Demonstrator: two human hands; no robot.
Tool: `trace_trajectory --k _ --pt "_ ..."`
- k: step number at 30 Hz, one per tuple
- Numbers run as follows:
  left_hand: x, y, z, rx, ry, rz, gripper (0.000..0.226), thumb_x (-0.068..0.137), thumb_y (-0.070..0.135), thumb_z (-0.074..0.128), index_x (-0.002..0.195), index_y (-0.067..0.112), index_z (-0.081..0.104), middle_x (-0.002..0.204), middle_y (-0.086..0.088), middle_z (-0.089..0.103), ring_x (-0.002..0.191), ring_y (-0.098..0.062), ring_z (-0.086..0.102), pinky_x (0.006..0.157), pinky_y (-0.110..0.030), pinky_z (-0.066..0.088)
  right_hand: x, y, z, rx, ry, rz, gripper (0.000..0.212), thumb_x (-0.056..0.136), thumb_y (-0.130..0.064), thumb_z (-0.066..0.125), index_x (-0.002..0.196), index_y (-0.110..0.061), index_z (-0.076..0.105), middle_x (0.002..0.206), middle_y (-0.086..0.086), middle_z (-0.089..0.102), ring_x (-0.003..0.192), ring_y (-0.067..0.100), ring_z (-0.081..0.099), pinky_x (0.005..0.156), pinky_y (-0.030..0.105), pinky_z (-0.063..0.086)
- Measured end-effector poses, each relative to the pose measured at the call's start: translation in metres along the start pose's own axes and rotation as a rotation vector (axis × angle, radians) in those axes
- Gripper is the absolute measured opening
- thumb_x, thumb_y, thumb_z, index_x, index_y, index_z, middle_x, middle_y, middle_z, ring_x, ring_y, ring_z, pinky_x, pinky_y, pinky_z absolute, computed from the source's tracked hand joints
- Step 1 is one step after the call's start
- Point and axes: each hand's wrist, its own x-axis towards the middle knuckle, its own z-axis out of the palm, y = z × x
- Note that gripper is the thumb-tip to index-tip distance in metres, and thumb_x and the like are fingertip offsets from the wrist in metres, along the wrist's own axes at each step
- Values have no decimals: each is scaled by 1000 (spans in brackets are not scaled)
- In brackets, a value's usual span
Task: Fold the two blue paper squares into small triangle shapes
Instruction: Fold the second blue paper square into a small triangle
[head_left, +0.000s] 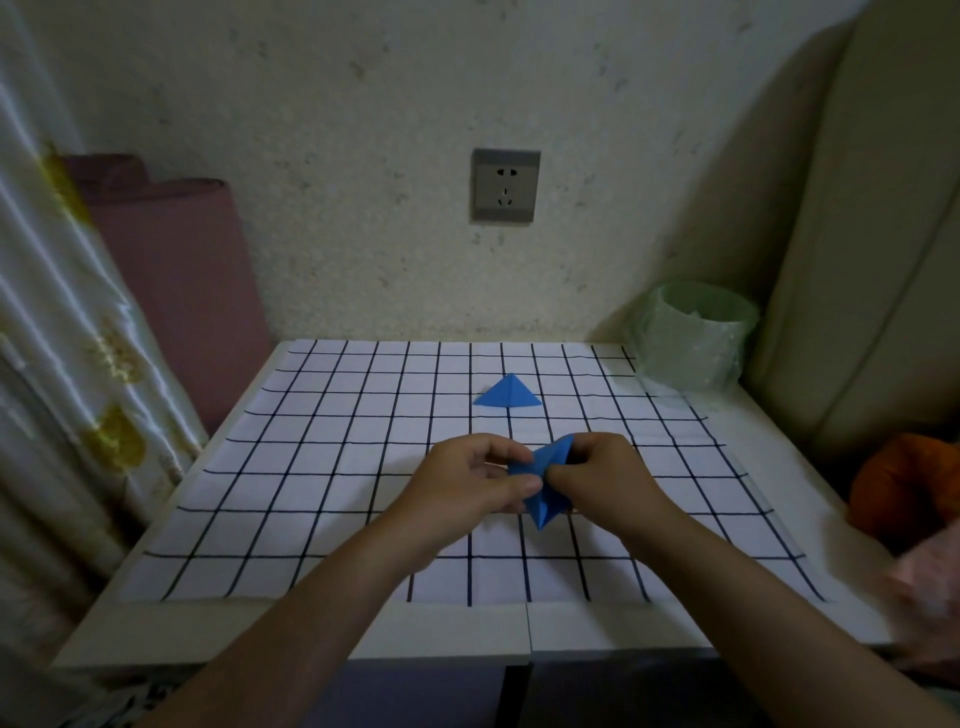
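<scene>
**Two blue papers, one in hand and one lying folded**

Two hands meet over the middle of the grid mat (322, 467), both pinching the same blue paper (543, 480). The left hand (467, 486) has its thumb pressed on the paper's left side with the fingers curled behind it. The right hand (605, 475) has its fingers closed on the paper's right side, thumb and fingertips drawn together on it. The paper is creased into a pointed shape, one tip sticking up by the right hand and another pointing down toward the near edge of the mat. Whether it rests on the mat or is held just above it, I cannot tell.

Farther back, well apart from the hands, the triangle (508, 394) lies on the mat, its peak toward the wall, already folded.

The mat covers most of a white table (457, 631). At the table's far right corner stands a pale green bin (693, 338) lined with a thin bag. A socket (505, 185) sits on the wall above. A pink roll (182, 291) leans at the left, beside a curtain (62, 322).
</scene>
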Motion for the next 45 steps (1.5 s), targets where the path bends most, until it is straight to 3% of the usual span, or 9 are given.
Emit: trace_trajectory --k 6,10,13,18,22,25,32,39,45 --pt "4 -5 3 -101 52 -45 13 90 5 66 98 13 72 99 -5 74 89 -19 74 72 -28 59 -1 1 4 -47 31 -10 12 83 -6 65 88 -16 70 80 4 72 65 8 70 53 17 53" --pt "5 -1 0 -145 23 -62 13 88 19 72 98 11 73 100 -7 74 95 -22 73 78 -35 60 -1 -1 -2 -14 -29 34 10 84 -8 64 91 -15 68 79 8 71 49 4 60 47 17 46" --pt "6 -2 1 -141 46 -84 17 85 19 75 99 9 71 98 -9 75 94 -22 73 76 -32 60 -2 -2 -2 -8 -33 32 12 85 -5 64 95 -11 67 84 11 71 55 8 63 48 18 48" --pt "8 -4 -4 -358 72 -126 14 88 10 69 102 10 68 105 -10 73 99 -23 72 79 -31 58 -5 -4 -9 245 -160 43 15 90 -21 63 105 -19 68 100 6 70 79 18 70 68 28 57" --pt "12 -2 -9 -541 92 -119 18 89 6 65 106 7 65 111 -15 71 100 -23 71 76 -29 58 -5 -7 -19 619 -303 182 39 96 -32 43 112 -8 69 92 10 70 72 19 66 64 33 53" --pt "11 -2 -10 -573 75 -91 19 90 4 63 109 5 64 105 -12 74 96 -22 72 73 -27 58 -6 -6 -19 557 -323 224 32 99 -25 48 113 -6 69 91 10 69 72 18 66 62 32 54" --pt "10 -3 -8 -553 46 -86 26 83 10 69 109 8 65 110 -13 73 101 -24 71 77 -29 58 -8 -3 -16 378 -296 195 26 88 -35 69 101 -13 76 85 3 72 74 17 68 62 30 54" --pt "7 -2 -4 -351 12 -40 20 88 7 67 107 10 67 109 -13 71 104 -23 70 79 -30 58 -8 -4 -13 134 -166 127 9 90 -17 65 91 -14 74 81 5 74 63 13 68 58 27 55" --pt "5 3 -8 -315 -123 -58 31 87 21 64 116 11 67 115 -10 71 107 -25 69 80 -30 57 -11 -5 -17 135 -235 106 21 87 -33 70 95 -14 74 89 8 74 69 15 67 60 26 53"
